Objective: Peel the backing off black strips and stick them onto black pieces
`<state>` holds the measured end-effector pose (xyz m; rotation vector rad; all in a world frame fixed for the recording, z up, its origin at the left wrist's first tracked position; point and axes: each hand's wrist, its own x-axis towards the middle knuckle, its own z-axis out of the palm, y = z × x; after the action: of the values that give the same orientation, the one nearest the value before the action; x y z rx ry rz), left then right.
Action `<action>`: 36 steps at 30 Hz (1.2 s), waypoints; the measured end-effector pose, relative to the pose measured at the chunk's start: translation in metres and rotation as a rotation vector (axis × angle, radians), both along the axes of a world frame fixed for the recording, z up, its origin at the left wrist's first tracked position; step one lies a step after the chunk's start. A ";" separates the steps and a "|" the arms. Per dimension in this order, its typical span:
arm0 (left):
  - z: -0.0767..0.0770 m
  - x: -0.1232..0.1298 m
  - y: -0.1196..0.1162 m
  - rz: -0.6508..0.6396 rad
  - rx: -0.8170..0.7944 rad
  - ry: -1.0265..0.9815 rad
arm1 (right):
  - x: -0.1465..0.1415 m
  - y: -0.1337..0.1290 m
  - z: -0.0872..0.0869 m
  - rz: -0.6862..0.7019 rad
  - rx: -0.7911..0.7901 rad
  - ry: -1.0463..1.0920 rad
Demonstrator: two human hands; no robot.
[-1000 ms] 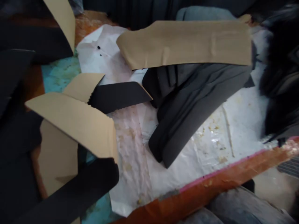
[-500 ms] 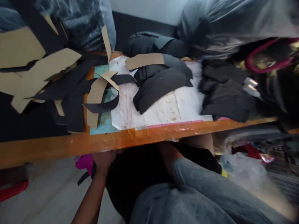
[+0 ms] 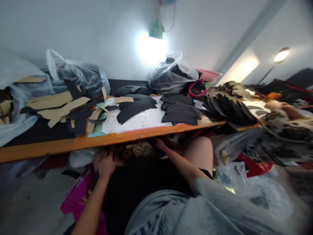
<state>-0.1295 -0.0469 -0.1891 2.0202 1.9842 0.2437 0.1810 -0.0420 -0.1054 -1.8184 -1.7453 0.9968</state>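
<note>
Below the front edge of the wooden table, my left hand rests near my left knee; its fingers look curled, but what they hold, if anything, is too small to tell. My right hand reaches under the tabletop, its fingers in shadow and partly hidden. Brown patterned material lies between the two hands under the table. A magenta bag is beside my left forearm. On the table, black curved pieces lie on white paper.
Tan and black strips cover the table's left part. Stacked black fabric lies right of the paper. A clear plastic bag stands at the back. At far right are a person's hand and a lamp.
The view has tilted up and widened, bringing in the wall, lamps and the other person's hand. My left hand now shows more fully below the table edge, and the brown material between my hands shows.
</note>
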 end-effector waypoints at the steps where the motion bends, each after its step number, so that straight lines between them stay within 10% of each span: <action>1: 0.003 0.006 -0.002 -0.044 0.007 -0.014 | 0.003 -0.002 -0.001 0.053 -0.015 -0.027; 10: 0.032 0.074 -0.031 -0.582 -0.087 -0.483 | -0.012 -0.037 -0.010 0.519 -0.072 -0.050; 19: 0.071 0.070 -0.037 -0.305 -0.046 -0.519 | 0.066 -0.059 0.012 0.285 -0.276 0.484; 27: 0.073 0.090 -0.048 -0.261 0.096 -0.366 | 0.078 -0.080 0.001 -0.001 -0.544 0.921; 36: 0.115 0.138 -0.071 -0.659 0.199 -0.678 | 0.051 -0.072 0.026 0.153 -0.557 1.077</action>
<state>0.0088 -0.1181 -0.0741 2.1793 0.8741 0.8507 0.2315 -0.1145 -0.0793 -0.9731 -0.9587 2.1419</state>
